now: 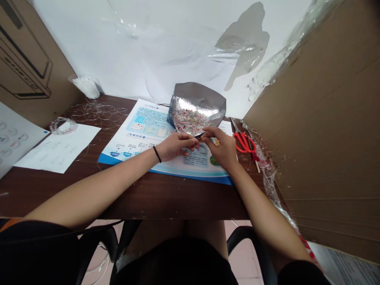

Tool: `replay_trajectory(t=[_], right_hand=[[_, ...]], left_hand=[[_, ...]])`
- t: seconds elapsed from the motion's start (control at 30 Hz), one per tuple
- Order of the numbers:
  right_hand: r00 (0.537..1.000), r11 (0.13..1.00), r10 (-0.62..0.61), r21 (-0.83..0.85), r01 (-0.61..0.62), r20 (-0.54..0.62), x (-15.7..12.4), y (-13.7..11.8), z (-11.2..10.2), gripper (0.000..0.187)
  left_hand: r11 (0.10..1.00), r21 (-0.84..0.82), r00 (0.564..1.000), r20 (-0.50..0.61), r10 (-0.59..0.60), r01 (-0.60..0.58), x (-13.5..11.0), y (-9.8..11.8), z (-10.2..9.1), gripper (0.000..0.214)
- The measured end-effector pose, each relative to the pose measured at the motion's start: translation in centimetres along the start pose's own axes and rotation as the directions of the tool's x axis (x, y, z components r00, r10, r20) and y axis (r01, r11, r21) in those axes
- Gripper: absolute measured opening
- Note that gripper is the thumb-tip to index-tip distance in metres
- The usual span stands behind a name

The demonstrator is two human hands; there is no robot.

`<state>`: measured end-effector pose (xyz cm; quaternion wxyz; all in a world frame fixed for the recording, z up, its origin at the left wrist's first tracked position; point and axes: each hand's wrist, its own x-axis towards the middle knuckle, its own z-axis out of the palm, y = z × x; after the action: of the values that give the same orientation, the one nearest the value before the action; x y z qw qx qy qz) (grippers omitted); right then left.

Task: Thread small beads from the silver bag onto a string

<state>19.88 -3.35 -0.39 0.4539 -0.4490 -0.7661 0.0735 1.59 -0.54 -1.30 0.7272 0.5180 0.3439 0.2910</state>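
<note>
My left hand (177,145) and my right hand (221,148) meet over a blue and white printed sheet (148,130) on the dark wooden table (166,194). The fingers of both are pinched together. A thin dark tool (199,135) pokes out between the two hands. A small yellow piece (215,141) sits in my right fingers. Just behind the hands stands an open silver foil bag (197,105) full of small mixed-colour beads (190,120). A black band circles my left wrist.
Red-handled scissors (244,141) lie to the right of my right hand. A beaded bracelet (63,125) rests on white paper (57,148) at the left, with tangled clear thread (97,111) behind. Cardboard (323,130) walls the right side; a cardboard box (26,59) stands at the left.
</note>
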Motion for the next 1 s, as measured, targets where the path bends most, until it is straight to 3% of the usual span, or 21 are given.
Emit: replay_trajectory(t=[0.3, 1.0], right_hand=[[0.980, 0.973, -0.199, -0.114, 0.200, 0.015, -0.06, -0.14, -0.02, 0.027], [0.973, 0.967, -0.230, -0.106, 0.232, 0.031, -0.25, -0.17, 0.29, 0.030]], left_hand=[[1.000, 0.021, 1.000, -0.002, 0.004, -0.004, -0.15, 0.19, 0.13, 0.022], [0.997, 0.074, 1.000, -0.011, 0.013, -0.012, -0.06, 0.11, 0.20, 0.020]])
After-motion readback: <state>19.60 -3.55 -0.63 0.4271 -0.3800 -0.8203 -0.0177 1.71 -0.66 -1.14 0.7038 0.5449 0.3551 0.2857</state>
